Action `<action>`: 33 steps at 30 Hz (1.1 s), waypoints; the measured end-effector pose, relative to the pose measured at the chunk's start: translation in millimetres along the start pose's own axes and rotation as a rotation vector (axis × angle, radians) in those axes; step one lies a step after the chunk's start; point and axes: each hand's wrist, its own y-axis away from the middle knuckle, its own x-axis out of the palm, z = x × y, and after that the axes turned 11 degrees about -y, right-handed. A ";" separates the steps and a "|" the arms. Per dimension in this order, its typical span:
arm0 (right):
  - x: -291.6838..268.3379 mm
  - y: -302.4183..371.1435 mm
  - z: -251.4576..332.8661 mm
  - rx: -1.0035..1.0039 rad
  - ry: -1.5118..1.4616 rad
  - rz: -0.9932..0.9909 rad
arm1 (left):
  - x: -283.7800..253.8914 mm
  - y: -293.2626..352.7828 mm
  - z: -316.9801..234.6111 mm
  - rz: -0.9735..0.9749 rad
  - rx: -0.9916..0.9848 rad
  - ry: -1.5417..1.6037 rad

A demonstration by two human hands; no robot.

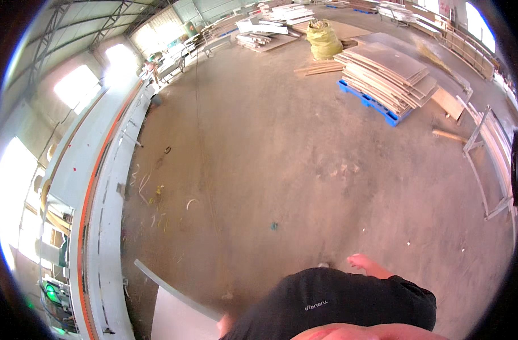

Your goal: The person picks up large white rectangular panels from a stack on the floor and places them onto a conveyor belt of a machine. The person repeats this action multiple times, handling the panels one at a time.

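A white panel (179,315) with a grey edge stands out at the lower left, beside my body. My left hand (223,325) is at the upper edge of this panel and grips it; most of the fingers are hidden by the panel and my black shirt. Out to the other side, my right hand (362,262) hangs over the concrete floor with nothing in it. Its fingers look loosely apart, though they are small and a little blurred.
A long machine (103,187) with an orange strip runs along the left. Boards (383,71) are stacked on a blue pallet (372,106), near a yellow sack (323,39). At the right stands a metal rack (479,141). Scraps (157,195) litter the floor beside the machine.
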 end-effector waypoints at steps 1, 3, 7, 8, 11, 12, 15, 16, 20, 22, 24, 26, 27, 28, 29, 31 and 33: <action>-28.0 -15.9 35.8 0.008 -0.019 -0.085 | -21.3 -19.1 -16.5 -0.036 0.010 0.065; -79.2 -41.8 97.6 -0.031 -0.080 -0.186 | -62.5 -50.6 -53.5 -0.047 -0.021 0.158; -152.2 -85.7 209.0 -0.165 -0.162 -0.259 | -168.0 -134.8 -118.8 -0.034 -0.196 0.402; -165.6 -103.0 235.3 -0.174 -0.158 -0.275 | -180.1 -159.9 -129.4 -0.048 -0.245 0.568; -183.9 -147.9 271.3 -0.191 -0.275 -0.280 | -275.5 -192.9 -188.9 -0.125 -0.012 0.090; -187.9 -159.7 278.7 -0.124 -0.110 -0.256 | -305.1 -212.3 -205.3 -0.108 -0.010 0.057; -205.0 -181.5 294.8 -0.086 0.278 -0.118 | -410.9 -268.4 -270.3 0.064 -0.092 0.066; -206.7 -186.3 304.8 -0.128 0.347 -0.039 | -400.6 -314.0 -268.2 -0.007 -0.052 0.084; -238.0 -220.4 369.1 -0.296 0.478 0.024 | -389.0 -482.2 -297.2 -0.043 -0.124 0.679; -258.2 -258.1 393.3 -0.400 0.565 0.028 | -460.2 -507.7 -349.8 -0.054 -0.501 1.311; -294.5 -315.7 417.3 -0.553 0.702 0.059 | -578.2 -485.4 -413.0 -0.027 -0.707 1.400; -307.8 -376.3 460.6 -0.564 0.756 0.012 | -616.8 -509.6 -438.0 -0.147 -0.640 1.623; -307.8 -386.9 503.0 -0.451 0.661 0.001 | -637.1 -539.0 -453.2 -0.177 -0.594 1.614; -312.3 -392.5 544.4 -0.333 0.569 -0.014 | -657.2 -566.1 -470.2 -0.195 -0.544 1.606; -328.7 -428.7 562.4 -0.328 0.622 -0.014 | -676.9 -583.5 -486.9 -0.252 -0.545 1.606; -364.9 -508.6 598.6 -0.318 0.721 -0.023 | -720.2 -617.8 -521.1 -0.365 -0.535 1.601; -414.2 -556.1 639.8 -0.782 0.480 -0.049 | -771.1 -661.2 -547.0 -0.374 -0.530 1.500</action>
